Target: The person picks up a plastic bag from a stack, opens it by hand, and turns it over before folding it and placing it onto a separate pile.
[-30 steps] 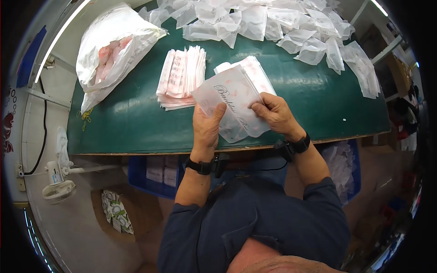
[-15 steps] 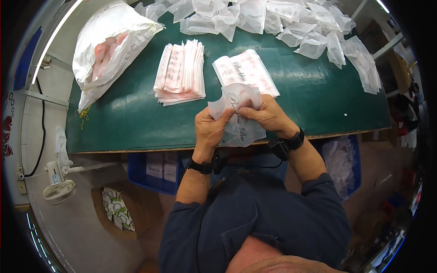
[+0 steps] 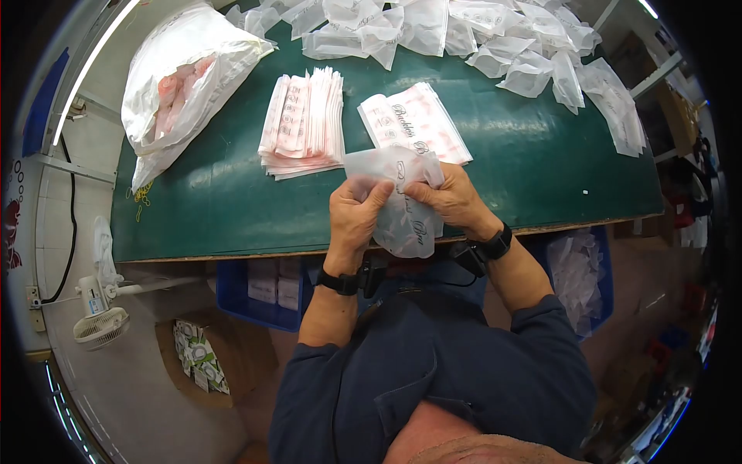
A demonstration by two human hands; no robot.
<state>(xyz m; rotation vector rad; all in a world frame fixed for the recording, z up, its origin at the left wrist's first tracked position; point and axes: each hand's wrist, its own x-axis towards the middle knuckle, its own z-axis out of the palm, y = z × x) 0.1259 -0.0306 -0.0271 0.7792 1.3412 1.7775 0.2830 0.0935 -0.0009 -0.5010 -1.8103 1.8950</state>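
Note:
A translucent white bag with black script (image 3: 408, 220) is held over the table's front edge. My left hand (image 3: 358, 213) pinches its left side between thumb and fingers. On its other side my right hand (image 3: 456, 199) grips it with the thumb on top. Just beyond the hands lies a small stack of printed pink-and-white bags (image 3: 421, 120), its near end partly covered by the held bag. To its left is a thicker stack of pink-and-white bags (image 3: 303, 124).
Many loose translucent bags (image 3: 495, 35) cover the back of the green table (image 3: 209, 216). A large white sack (image 3: 182, 93) stands at the back left. Blue bins (image 3: 259, 290) sit below the table, and a small fan (image 3: 100, 325) is at the left.
The held bag has shifted slightly: its upper left part is spread further left and its lower part hangs narrower. Both hands keep hold of it and have barely moved.

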